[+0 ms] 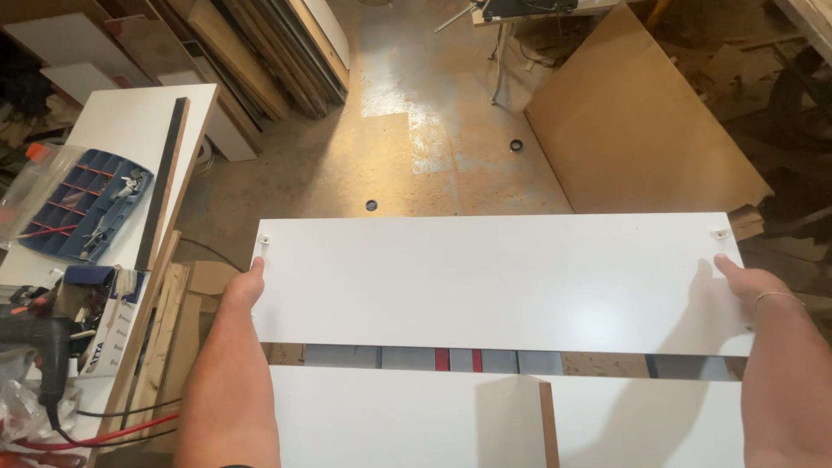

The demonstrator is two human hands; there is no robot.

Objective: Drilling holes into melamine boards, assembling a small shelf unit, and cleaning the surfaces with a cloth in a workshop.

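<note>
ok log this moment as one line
left hand: grips white panel left edge | right hand: grips right edge | panel: held flat above second white board | blue parts organizer on bench

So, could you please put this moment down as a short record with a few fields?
Setting: workshop with a concrete floor
Left hand: grips the left edge of the white panel
Right hand: grips the right edge of the same panel
Panel: lying flat, with a small white fitting near each far corner
Below the panel: a second white board with an upright divider
Left side: white bench carrying a blue parts tray and a dark strip
Far right: brown board leaning
</note>
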